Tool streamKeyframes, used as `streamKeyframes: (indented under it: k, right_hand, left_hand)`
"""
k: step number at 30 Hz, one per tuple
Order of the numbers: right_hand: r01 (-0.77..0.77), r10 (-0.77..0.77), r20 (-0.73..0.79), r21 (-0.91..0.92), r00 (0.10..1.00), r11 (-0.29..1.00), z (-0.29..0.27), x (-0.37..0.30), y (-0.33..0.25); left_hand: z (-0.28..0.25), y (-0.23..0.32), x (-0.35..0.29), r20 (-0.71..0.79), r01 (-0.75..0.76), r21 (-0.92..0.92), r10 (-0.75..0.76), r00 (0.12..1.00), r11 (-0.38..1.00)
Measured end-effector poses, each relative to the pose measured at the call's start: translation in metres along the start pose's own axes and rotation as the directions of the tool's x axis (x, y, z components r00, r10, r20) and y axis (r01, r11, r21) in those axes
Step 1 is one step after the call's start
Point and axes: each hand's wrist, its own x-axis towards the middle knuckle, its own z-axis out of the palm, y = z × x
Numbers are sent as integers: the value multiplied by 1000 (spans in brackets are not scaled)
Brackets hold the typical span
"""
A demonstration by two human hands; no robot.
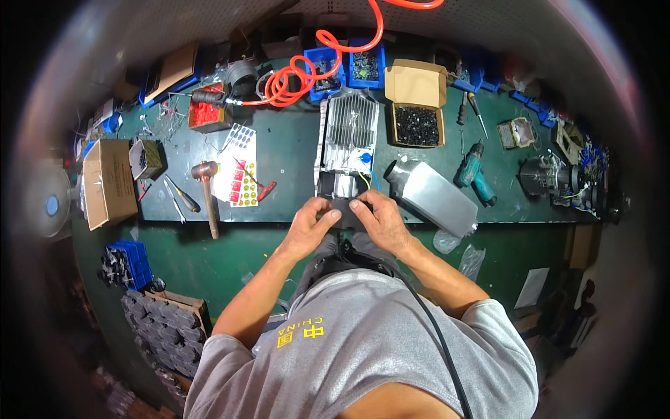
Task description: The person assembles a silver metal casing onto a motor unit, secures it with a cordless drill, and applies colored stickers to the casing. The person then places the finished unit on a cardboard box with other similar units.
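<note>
At the frame's centre, the left hand (312, 222) and right hand (384, 221), fingers curled, pinch the black part (343, 216) at the housing's (351, 119) lower end.

Under your hands: one black end piece (343, 212), gripped from either side by your left hand (310, 227) and right hand (382, 222). Directly beyond it: one finned metal housing (352, 120), yellow and blue wires at its near end. To your right: one smooth silver housing (438, 197), lying aslant; one teal drill (477, 176); one open carton (416, 85) of small black parts. To your left: one mallet (205, 171), one sticker sheet (243, 171). Above: one coiled red hose (305, 75).
</note>
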Motion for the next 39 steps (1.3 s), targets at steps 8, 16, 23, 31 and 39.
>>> streamKeyframes:
  k: [8,16,23,31,39]
  right_hand:
    - [201,-196,58,-118,979,972,-24,36,-9]
    - [453,-94,579,-516,810,727,-28,95,-7]
    - [322,-142,470,-330,871,887,-39,75,54]
    - [123,-120,-36,124,992,985,-31,10,58]
    - [-203,203,41,-3,978,979,-25,27,67]
  left_hand:
    - [-13,5,13,160,54,-265,-11,987,963]
    - [-25,12,38,281,78,-190,-22,959,979]
    - [-35,-10,64,153,255,-388,-212,965,886]
    - [-22,-21,70,88,362,-503,-370,925,785]
    - [-5,-21,80,-20,388,-390,-429,903,835]
